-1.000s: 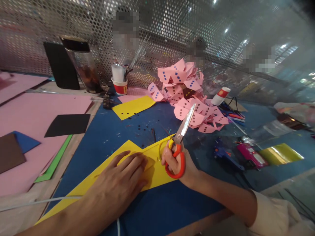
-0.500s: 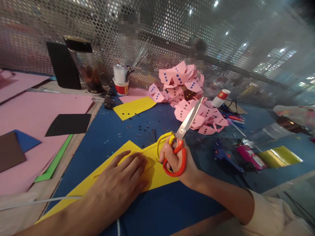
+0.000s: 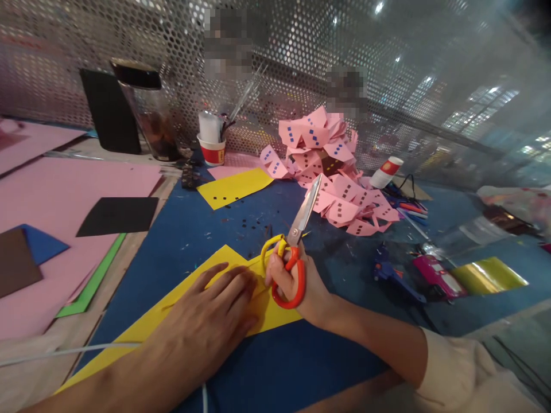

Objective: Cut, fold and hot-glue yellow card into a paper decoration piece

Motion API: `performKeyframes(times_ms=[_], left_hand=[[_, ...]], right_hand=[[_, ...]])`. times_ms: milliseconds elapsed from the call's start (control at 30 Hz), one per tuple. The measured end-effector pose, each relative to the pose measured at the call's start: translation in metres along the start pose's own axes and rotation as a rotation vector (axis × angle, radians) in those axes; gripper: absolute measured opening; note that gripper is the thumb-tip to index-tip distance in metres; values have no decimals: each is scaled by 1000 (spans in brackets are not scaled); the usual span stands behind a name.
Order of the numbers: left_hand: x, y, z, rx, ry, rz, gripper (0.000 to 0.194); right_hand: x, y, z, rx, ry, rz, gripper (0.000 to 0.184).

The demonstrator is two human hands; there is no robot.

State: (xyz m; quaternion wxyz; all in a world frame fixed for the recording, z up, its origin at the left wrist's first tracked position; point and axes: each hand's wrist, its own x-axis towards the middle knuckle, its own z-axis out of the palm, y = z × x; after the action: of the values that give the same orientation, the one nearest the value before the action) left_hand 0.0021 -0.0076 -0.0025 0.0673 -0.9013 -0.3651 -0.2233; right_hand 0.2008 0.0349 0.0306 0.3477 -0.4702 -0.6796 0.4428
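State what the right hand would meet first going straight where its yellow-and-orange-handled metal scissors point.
Likely the heap of pink paper with dark squares; depth is unclear, so it may lie lower.

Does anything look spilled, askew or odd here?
Small dark scraps lie scattered on the blue tabletop beyond the yellow sheet under the left hand, with a few on another yellow piece; they look like loose litter. Nothing appears clearly damaged.

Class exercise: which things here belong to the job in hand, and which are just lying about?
Seem to belong: scissors in the right hand; yellow paper under the left hand.

Seemingly lying about: tilted cup; gold sheet; brown sheet.
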Motion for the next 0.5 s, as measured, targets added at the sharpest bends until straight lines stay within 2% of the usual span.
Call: performKeyframes(times_ms=[233,500], left_hand=[[-8,0,7,-31,-15,-29,31],[-5,2,5,-12,-22,-31,28]], right_hand=[[-5,13,-2,-41,19,-72,21],[-12,17,-8,-38,-15,-74,33]])
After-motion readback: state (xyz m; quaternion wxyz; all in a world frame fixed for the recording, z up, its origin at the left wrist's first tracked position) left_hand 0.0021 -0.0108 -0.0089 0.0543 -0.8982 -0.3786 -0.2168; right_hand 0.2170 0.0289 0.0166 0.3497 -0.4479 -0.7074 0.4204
